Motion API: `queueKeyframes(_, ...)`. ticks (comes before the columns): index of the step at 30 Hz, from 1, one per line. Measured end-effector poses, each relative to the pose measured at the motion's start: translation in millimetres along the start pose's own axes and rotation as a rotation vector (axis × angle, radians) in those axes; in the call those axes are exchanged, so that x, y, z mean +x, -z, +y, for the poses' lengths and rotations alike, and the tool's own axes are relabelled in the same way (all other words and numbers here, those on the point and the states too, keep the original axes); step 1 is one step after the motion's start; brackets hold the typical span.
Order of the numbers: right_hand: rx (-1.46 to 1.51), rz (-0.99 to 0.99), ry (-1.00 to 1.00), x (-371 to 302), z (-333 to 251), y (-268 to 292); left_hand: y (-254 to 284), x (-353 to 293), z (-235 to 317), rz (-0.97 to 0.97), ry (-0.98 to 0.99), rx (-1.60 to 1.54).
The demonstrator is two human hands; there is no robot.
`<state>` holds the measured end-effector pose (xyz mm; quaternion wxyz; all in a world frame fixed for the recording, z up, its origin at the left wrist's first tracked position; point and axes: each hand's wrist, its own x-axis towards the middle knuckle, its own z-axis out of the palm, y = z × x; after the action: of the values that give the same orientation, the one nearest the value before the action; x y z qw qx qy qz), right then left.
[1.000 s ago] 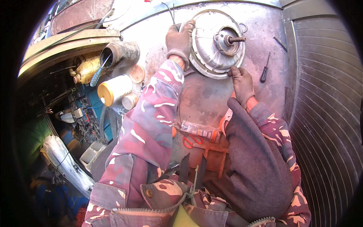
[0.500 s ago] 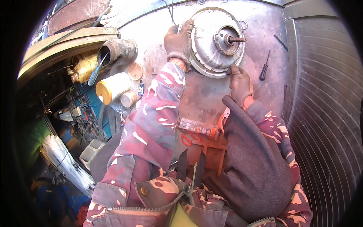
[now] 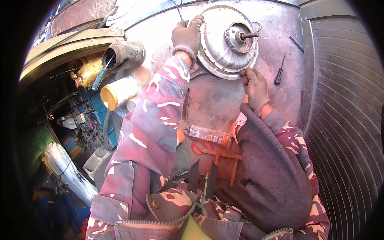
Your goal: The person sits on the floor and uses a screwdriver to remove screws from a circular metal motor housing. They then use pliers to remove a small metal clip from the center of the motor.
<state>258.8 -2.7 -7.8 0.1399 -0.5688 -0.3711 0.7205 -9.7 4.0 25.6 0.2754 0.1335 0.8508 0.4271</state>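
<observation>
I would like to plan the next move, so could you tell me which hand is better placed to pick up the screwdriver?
Right. The right hand is at the round metal motor's lower edge, near the screwdriver; the left hand grips the far rim.

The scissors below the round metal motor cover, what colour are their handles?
Red-orange handles on the scissors, seen in the head view.

The surface (image 3: 212, 100) is bare below the round motor (image 3: 228, 40). A screwdriver (image 3: 279, 72) lies to its right, spools (image 3: 120, 92) crowd the left, and scissors (image 3: 202, 146) lie nearer.
</observation>
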Motion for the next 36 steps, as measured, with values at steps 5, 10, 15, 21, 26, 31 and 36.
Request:
queueKeyframes(5,-0.441,0.051,0.324,9,6,17,1,4,2,-0.008,0.008,0.013)
queueKeyframes(10,-0.490,-0.083,0.365,9,-2,37,-1,8,-3,0.001,-0.011,0.002)
queueKeyframes(15,-0.487,-0.261,0.296,15,-14,43,-1,9,-3,-0.005,-0.034,-0.011)
queueKeyframes(21,-0.542,-0.286,0.298,23,-16,44,1,4,1,-0.027,-0.026,-0.015)
queueKeyframes(26,-0.536,-0.300,0.287,29,-14,48,2,5,2,-0.037,-0.012,-0.008)
queueKeyframes(31,-0.689,-0.327,0.439,41,-17,54,1,5,-1,-0.030,-0.029,-0.057)
queueKeyframes(36,-0.834,-0.339,0.698,47,-22,61,1,6,-4,-0.037,-0.032,-0.063)
